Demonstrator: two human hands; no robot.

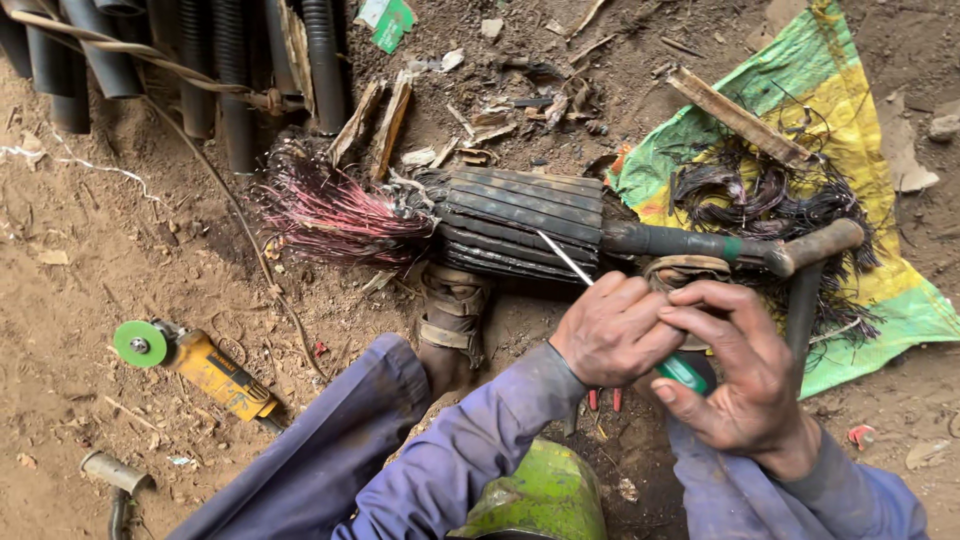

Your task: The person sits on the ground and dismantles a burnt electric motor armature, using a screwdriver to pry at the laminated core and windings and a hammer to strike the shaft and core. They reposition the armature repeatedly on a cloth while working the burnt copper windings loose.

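Note:
A black slotted motor rotor (pixel 520 220) lies on the dirt, with a splayed bundle of reddish copper wires (pixel 335 212) at its left end and a shaft (pixel 690 242) running right. Both my hands grip one screwdriver with a green handle (pixel 683 373). My left hand (pixel 612 328) wraps the upper handle. My right hand (pixel 730 370) closes over its lower end. The metal blade (pixel 562 256) points up-left into a rotor slot. My feet in brown sandals (pixel 452 310) rest against the rotor.
A yellow angle grinder (pixel 205 365) with a green disc lies at left. Black corrugated pipes (pixel 215 60) are stacked at top left. A green-yellow sack (pixel 850 130) at right carries dark stripped wire (pixel 770 195). A green drum (pixel 540 495) sits between my knees.

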